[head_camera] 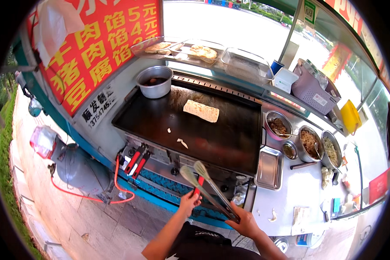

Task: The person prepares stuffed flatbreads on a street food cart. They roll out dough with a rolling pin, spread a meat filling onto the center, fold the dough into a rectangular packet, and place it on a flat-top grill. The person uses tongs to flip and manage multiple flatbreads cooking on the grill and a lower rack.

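Observation:
My right hand (pixel 243 222) holds a pair of metal tongs (pixel 216 191) near the hinged end, their two scalloped tips spread apart and pointing away from me. Just left of the tongs, my left hand (pixel 190 204) is closed around a red handle (pixel 199 186) at the front of the griddle; the tongs hide part of what it belongs to. On the dark flat griddle (pixel 227 143) lies one rectangular flatbread (pixel 201 111), pale with light browning. Small pale scraps (pixel 182 143) rest nearer the griddle's front edge. Neither hand touches the bread.
A metal pot (pixel 154 86) of dark liquid stands on the griddle's back left corner. Wire baskets (pixel 198 53) with flatbreads line the shelf behind. To the right are bowls of filling (pixel 308 143) and a steel tray (pixel 269 168). Red-black handles (pixel 138 161), a gas cylinder (pixel 81 172) and an orange hose (pixel 117 182) are left.

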`<state>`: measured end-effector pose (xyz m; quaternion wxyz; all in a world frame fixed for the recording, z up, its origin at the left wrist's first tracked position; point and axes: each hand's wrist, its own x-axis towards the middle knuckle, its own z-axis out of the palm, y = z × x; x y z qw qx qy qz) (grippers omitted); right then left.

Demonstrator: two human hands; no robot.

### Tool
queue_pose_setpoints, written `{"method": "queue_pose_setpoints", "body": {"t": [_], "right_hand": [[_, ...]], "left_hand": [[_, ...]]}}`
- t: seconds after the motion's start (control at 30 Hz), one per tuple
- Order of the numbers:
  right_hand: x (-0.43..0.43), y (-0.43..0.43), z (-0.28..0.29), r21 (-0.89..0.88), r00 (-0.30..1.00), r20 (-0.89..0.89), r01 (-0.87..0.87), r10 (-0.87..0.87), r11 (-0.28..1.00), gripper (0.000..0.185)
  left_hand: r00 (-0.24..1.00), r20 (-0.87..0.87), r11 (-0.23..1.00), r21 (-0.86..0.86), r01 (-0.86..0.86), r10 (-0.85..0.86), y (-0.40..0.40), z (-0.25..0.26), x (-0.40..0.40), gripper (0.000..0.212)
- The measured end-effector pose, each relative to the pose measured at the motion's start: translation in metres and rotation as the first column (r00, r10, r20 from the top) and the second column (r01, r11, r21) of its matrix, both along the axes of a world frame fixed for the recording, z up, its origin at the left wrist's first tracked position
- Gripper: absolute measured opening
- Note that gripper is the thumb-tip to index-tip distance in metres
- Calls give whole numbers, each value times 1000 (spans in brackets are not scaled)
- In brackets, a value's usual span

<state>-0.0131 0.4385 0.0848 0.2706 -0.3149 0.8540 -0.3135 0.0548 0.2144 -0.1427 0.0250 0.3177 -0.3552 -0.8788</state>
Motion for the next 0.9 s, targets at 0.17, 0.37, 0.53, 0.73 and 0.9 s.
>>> {"method": "queue_pose_setpoints", "body": {"t": [0.17,0.37,0.53,0.73,0.9], "right_hand": [[29,120,-36,-187,986,111,146,-127,971,74],[45,175,-20,-100,737,629,393,-248,914,36],[56,192,-51,-120,623,771,345,-132,931,37],[87,185,-91,-140,574,818,261,-37,955,45],[120,165,-111,-136,496,867,320,-43,938,49]], "left_hand": [[1000,26,997,-71,11,-9,-7,9,10,25],[990,139,992,-115,53,-37,15,24,123,32],[983,180,991,-115,62,-40,49,57,246,40],[977,207,992,-106,76,-52,69,69,361,44],[974,205,987,-112,118,-93,73,67,400,46]]}}
